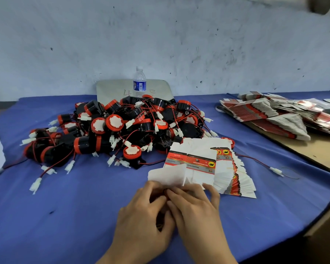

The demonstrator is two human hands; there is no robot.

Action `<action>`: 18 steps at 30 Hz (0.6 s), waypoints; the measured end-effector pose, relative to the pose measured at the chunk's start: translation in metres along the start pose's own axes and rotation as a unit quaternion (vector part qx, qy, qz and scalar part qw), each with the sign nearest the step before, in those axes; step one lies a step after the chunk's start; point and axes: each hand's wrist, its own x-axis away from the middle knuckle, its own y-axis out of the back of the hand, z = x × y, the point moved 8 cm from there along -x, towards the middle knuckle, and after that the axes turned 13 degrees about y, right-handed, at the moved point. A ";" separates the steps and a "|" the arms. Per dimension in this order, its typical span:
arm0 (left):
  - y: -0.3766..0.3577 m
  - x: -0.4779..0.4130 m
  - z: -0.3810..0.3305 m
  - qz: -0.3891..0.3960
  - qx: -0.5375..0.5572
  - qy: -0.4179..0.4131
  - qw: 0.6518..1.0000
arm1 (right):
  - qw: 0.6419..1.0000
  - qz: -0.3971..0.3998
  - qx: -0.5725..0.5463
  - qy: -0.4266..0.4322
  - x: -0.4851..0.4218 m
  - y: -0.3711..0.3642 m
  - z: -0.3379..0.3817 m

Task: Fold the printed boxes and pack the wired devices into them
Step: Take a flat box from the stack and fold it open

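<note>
My left hand point(141, 212) and right hand point(194, 206) pinch the flat box point(181, 168) by its near flap. Devices point(112, 130) heap at eleven o'clock, box stack point(234, 178) at one. Bare cloth point(65, 216) at nine.

hands point(168, 212) on flat box point(189, 168), device pile point(118, 130)

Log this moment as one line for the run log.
stage: picking a box | hands: left hand and right hand pinch flat white printed box blank | pile of black-and-red wired devices: untouched
</note>
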 end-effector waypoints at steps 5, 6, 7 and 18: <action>0.000 0.000 0.000 -0.006 -0.006 0.004 1.000 | 0.999 -0.014 0.015 -0.046 0.007 -0.003 -0.012; 0.000 0.000 0.000 -0.007 -0.003 0.005 1.000 | 0.999 -0.011 0.020 -0.047 0.008 -0.005 -0.013; 0.000 -0.001 0.000 -0.009 0.002 0.005 1.000 | 0.999 -0.008 0.021 -0.048 0.008 -0.006 -0.014; -0.004 0.002 0.007 0.013 0.073 0.043 0.996 | 0.983 0.132 -0.034 -0.119 0.012 -0.024 -0.028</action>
